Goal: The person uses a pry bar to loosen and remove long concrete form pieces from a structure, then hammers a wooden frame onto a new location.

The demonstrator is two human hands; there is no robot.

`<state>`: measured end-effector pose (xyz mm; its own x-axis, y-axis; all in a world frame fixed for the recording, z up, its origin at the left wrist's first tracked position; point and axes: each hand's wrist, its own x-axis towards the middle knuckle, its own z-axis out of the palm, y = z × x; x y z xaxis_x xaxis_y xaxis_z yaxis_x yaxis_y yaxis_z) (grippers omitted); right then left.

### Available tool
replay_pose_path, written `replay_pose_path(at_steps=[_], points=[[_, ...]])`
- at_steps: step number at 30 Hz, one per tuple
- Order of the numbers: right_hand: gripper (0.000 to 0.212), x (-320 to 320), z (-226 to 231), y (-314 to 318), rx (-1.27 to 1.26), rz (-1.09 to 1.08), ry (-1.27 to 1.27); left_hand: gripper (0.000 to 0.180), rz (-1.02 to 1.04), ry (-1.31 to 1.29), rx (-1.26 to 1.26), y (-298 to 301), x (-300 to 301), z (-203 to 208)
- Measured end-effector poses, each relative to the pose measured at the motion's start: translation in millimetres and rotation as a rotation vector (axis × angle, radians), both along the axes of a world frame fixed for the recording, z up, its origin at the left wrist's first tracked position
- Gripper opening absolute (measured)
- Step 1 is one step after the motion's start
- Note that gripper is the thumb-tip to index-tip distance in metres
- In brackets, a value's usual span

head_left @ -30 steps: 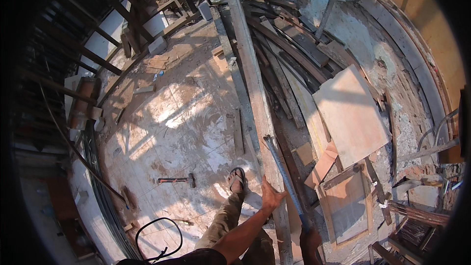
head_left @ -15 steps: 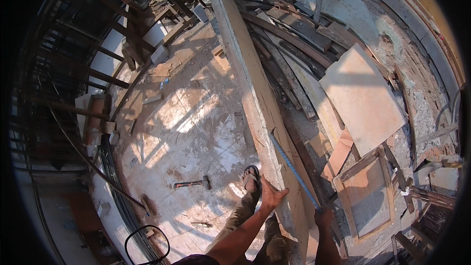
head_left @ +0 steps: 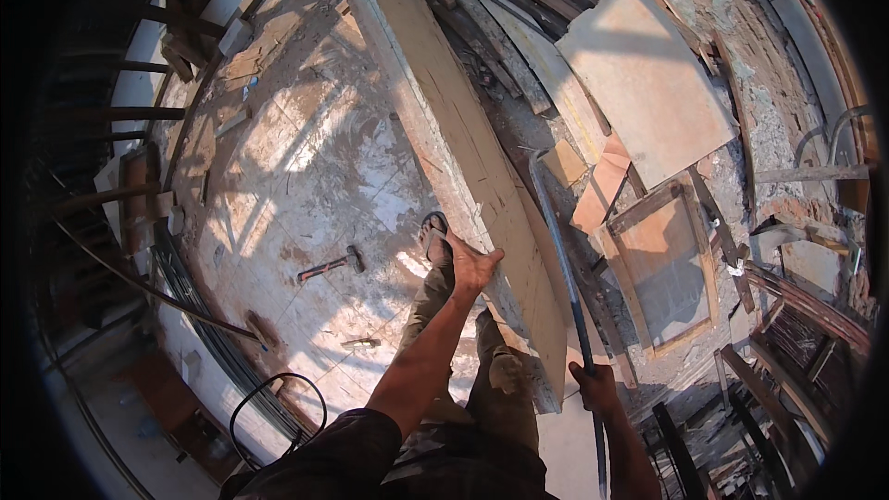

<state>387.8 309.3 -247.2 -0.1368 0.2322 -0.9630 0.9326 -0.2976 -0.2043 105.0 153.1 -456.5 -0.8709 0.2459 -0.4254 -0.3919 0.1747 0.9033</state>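
A long, thick wooden board (head_left: pixel 468 148) with a rough, pale side runs from the far end down toward me. My left hand (head_left: pixel 474 267) grips its left edge, thumb over the top face. On the board's right side, my right hand (head_left: pixel 597 391) is closed around a bluish crowbar (head_left: pixel 566 264). The crowbar's hooked tip points away from me, apart from the board, and its other end extends back past my wrist. My sandalled foot (head_left: pixel 432 230) stands on the floor left of the board.
A hammer (head_left: pixel 329 266) lies on the dusty floor to the left. Dark rods (head_left: pixel 199 306) and a black cable loop (head_left: pixel 237 435) are farther left. Right of the board are a large pale panel (head_left: pixel 648 83), a wooden frame (head_left: pixel 616 255) and scrap timber (head_left: pixel 500 51).
The crowbar has come off the board, its hooked tip now showing to the right, and my right hand has drawn back toward me. My left hand stays on the board's edge; the view has shifted.
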Motion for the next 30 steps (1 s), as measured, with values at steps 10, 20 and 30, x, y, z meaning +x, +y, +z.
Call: replay_pose_path(at_steps=[10,20,30], points=[[0.035,2,60,86,0.517,0.849,-0.243,0.110,-0.005,0.002,0.026,4,1,3],[0.036,-32,98,138,0.586,1.062,-0.123,0.097,-0.049,0.169,-0.170,-15,-2,-4],[0.040,-128,99,166,0.493,1.110,-0.157,0.114,-0.058,-0.046,-0.268,-15,-10,16]])
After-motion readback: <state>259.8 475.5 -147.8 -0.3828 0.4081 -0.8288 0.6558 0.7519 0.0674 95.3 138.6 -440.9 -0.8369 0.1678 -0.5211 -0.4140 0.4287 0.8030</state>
